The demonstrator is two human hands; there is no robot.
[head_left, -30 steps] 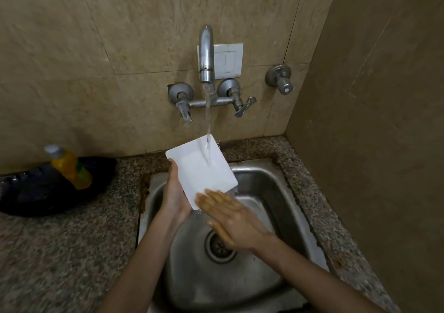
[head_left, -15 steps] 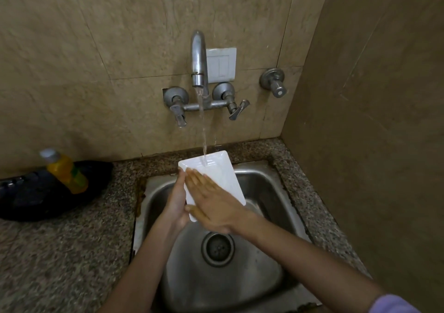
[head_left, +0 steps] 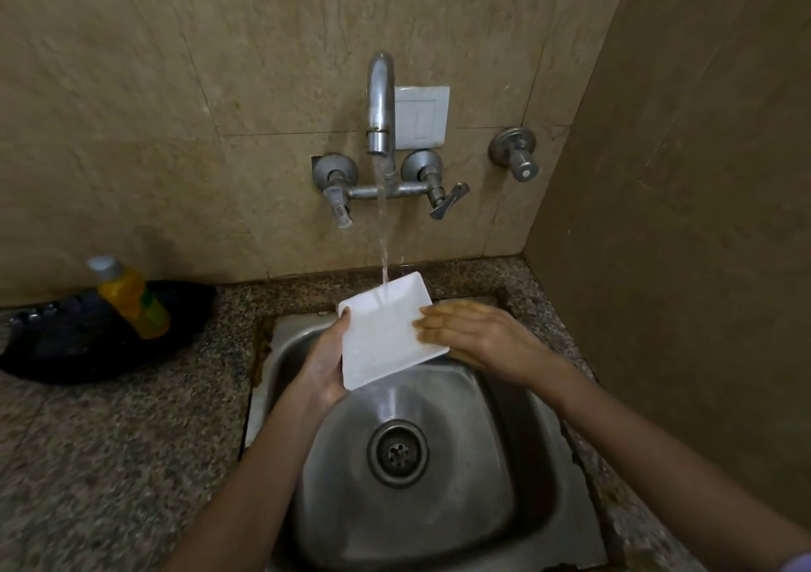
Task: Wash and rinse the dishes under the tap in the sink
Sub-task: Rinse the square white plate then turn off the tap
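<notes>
A white square plate [head_left: 381, 336] is tilted over the steel sink [head_left: 443, 505], under the water running from the wall tap [head_left: 379, 102]. The stream lands near the plate's far edge. My left hand [head_left: 322, 363] grips the plate by its left edge, thumb on top. My right hand [head_left: 471, 339] lies flat with its fingers spread on the plate's right edge. The sink bowl below holds nothing but its drain [head_left: 397, 453].
A yellow soap bottle [head_left: 129, 297] leans in a black pan [head_left: 101, 334] on the granite counter [head_left: 109, 462] to the left. A second valve [head_left: 518, 154] and a white switch plate [head_left: 421, 117] sit on the tiled wall. A side wall closes the right.
My right hand slid from the plate's middle to its right edge. The plate has turned a little and its face now shows more fully under the stream.
</notes>
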